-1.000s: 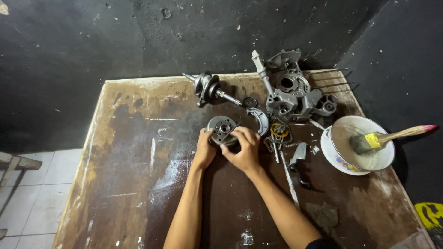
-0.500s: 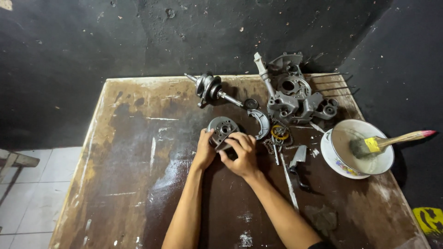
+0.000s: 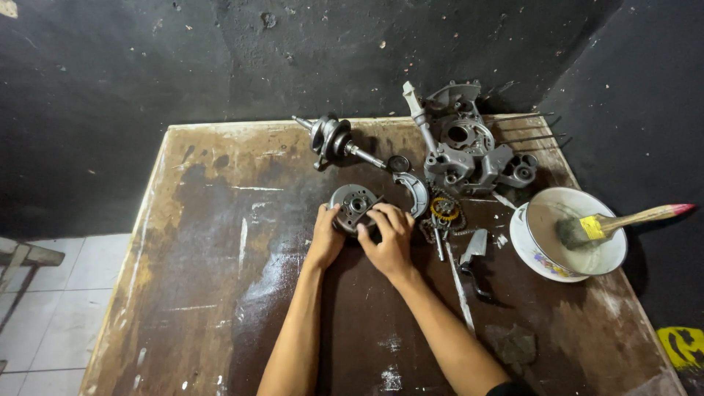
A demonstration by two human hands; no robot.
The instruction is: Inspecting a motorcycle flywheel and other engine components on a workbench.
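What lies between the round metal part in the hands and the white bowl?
Head view: a yellow ring, chain and small tools lie between the round part and bowl.

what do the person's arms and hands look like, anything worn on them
Both forearms are bare and slim from the bottom edge of the view up to the wrists. The left hand and right hand wear no gloves, and no watch or ring shows. Only a dark sleeve edge appears near the right elbow.

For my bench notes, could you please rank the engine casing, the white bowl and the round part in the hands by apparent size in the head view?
1. Engine casing
2. White bowl, nearly alike, so unsure
3. Round part
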